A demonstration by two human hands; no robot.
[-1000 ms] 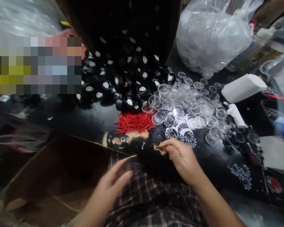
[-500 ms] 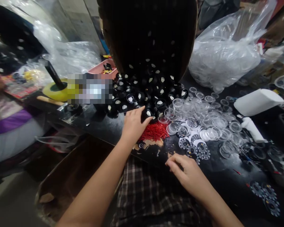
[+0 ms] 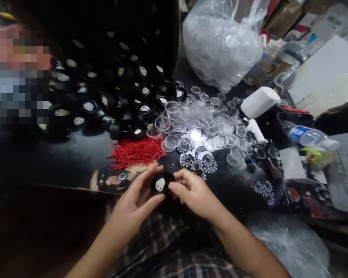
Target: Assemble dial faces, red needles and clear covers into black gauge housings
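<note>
Above my lap, at the table's front edge, I hold a round black case [image 3: 163, 189] with a small white plate inside it. My left hand [image 3: 132, 202] wraps its fingers and thumb around the case's left side. At its right rim, my right hand [image 3: 195, 193] has thumb and curled fingers closed on the edge. Just beyond lies a heap of thin red pointers [image 3: 137, 152]. Printed black-and-white dials [image 3: 197, 164] lie to the right, beside a pile of clear round covers [image 3: 205, 117]. Many similar black cases [image 3: 88, 106] are heaped at the back left.
A tied clear plastic bag [image 3: 223, 46] stands at the back. To the right are a white roll [image 3: 259, 102], a plastic bottle [image 3: 310, 135] and a small white box [image 3: 300, 166]. More dials [image 3: 265, 191] lie near the right front. Another plastic bag [image 3: 290, 241] sits below the table edge.
My left hand has come back from the heap and now holds a black case. My right hand has moved in to meet it. The view has shifted to the right.
</note>
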